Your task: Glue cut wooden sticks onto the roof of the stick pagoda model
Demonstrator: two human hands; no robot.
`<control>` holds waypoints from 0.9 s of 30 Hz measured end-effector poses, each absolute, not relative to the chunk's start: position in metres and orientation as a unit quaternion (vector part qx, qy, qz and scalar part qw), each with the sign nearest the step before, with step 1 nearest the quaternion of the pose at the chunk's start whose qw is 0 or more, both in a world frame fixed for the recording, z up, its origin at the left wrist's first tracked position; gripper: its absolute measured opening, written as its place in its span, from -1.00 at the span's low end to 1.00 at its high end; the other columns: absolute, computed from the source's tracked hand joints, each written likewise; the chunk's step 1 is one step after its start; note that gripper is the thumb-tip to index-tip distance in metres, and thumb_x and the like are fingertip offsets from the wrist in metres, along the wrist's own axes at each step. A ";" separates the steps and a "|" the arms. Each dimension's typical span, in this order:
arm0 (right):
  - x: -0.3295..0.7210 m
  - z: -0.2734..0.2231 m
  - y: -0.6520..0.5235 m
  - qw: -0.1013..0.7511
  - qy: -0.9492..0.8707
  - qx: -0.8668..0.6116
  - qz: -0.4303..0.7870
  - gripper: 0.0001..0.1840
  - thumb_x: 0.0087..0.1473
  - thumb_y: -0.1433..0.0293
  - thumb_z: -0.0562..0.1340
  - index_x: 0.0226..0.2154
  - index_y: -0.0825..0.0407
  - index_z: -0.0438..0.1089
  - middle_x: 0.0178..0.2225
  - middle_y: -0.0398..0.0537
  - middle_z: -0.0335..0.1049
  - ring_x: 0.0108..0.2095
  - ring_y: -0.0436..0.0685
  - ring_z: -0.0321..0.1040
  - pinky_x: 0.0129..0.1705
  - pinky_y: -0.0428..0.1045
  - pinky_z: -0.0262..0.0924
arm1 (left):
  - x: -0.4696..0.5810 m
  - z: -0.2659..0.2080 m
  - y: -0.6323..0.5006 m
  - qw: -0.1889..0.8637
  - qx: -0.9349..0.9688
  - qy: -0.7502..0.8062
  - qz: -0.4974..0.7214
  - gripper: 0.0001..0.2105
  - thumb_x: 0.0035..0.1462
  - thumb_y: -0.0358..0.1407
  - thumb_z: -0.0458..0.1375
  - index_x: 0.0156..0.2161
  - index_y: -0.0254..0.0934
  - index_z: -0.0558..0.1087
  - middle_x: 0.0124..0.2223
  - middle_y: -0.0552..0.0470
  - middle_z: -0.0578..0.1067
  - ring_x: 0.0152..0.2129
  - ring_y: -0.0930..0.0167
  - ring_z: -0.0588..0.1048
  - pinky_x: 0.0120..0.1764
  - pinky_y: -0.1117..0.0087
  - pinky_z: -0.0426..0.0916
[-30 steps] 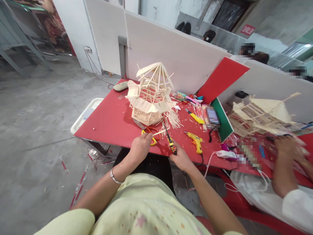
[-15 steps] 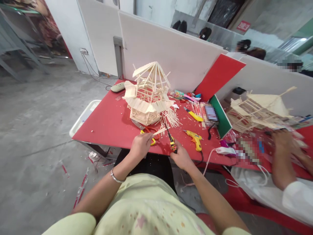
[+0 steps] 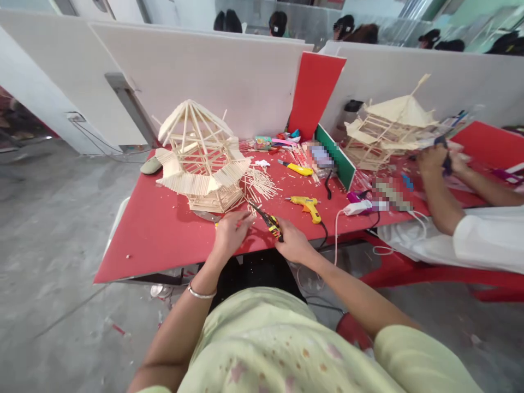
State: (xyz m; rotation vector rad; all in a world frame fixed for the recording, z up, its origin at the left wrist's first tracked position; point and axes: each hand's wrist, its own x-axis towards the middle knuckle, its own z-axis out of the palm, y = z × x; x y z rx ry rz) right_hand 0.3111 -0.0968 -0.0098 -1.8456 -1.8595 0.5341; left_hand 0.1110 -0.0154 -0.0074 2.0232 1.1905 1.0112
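My left hand (image 3: 231, 233) is closed at the table's front edge, pinching thin wooden sticks (image 3: 252, 212) whose pale ends show by the fingertips. My right hand (image 3: 293, 241) grips long-nose pliers (image 3: 272, 224) by their yellow and black handles, the dark tip pointing toward those stick ends. Just beyond my hands stands a pavilion-like model (image 3: 200, 164) built of wooden sticks, its upper roof partly open. A heap of short sticks (image 3: 262, 184) lies to its right. Scissors (image 3: 207, 216) are mostly hidden behind my left hand.
A yellow glue gun (image 3: 307, 207) and a yellow utility knife (image 3: 297, 167) lie on the red table (image 3: 143, 234) to the right. A green board (image 3: 336, 157) divides off a neighbour's place, where a person's hands (image 3: 434, 159) work near another stick model (image 3: 388, 131).
The camera view has swung right, shifting the table contents leftward. My left hand has moved closer to the pliers' tip, and the sticks in it show less. The pliers remain in my right hand.
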 end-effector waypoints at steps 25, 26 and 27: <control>0.305 -0.005 -0.110 0.234 -0.734 -0.617 0.157 -0.12 -0.14 0.48 0.16 0.29 0.12 0.02 0.19 0.26 0.19 0.22 0.37 0.11 0.23 0.29 0.04 | 0.108 0.026 -0.048 0.390 0.682 0.394 0.476 -0.79 0.17 -0.31 0.12 -0.45 -0.30 0.52 -0.48 0.03 0.53 -0.52 0.42 0.46 -0.42 0.48 0.30; 0.305 -0.006 -0.110 0.230 -0.734 -0.619 0.158 -0.12 -0.14 0.48 0.16 0.29 0.13 0.03 0.18 0.26 0.20 0.21 0.37 0.12 0.23 0.29 0.04 | 0.108 0.024 -0.047 0.391 0.683 0.397 0.472 -0.78 0.17 -0.30 0.11 -0.47 -0.30 0.50 -0.50 0.04 0.51 -0.54 0.43 0.44 -0.44 0.48 0.27; 0.305 -0.006 -0.110 0.228 -0.733 -0.621 0.158 -0.13 -0.14 0.48 0.16 0.28 0.12 0.03 0.18 0.25 0.21 0.20 0.37 0.13 0.22 0.29 0.05 | 0.108 0.023 -0.046 0.391 0.684 0.399 0.469 -0.77 0.17 -0.30 0.11 -0.48 -0.30 0.49 -0.51 0.04 0.50 -0.55 0.44 0.43 -0.46 0.48 0.26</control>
